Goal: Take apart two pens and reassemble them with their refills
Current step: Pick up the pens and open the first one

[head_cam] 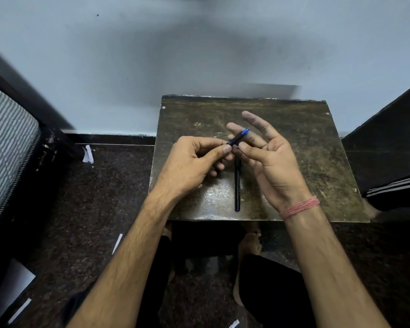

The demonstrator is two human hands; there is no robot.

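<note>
A blue pen is held above a small dark worn table. My left hand pinches its near end between thumb and fingers. My right hand is palm up with its fingers spread, and the pen's far part rests across those fingers, its blue tip pointing up and right. A second, dark pen lies flat on the table below the hands, running toward the front edge. Its top end is hidden under my hands.
The table stands against a pale wall on a dark speckled floor. A striped mattress on a dark frame is at the left, a dark panel at the right. Paper scraps lie on the floor.
</note>
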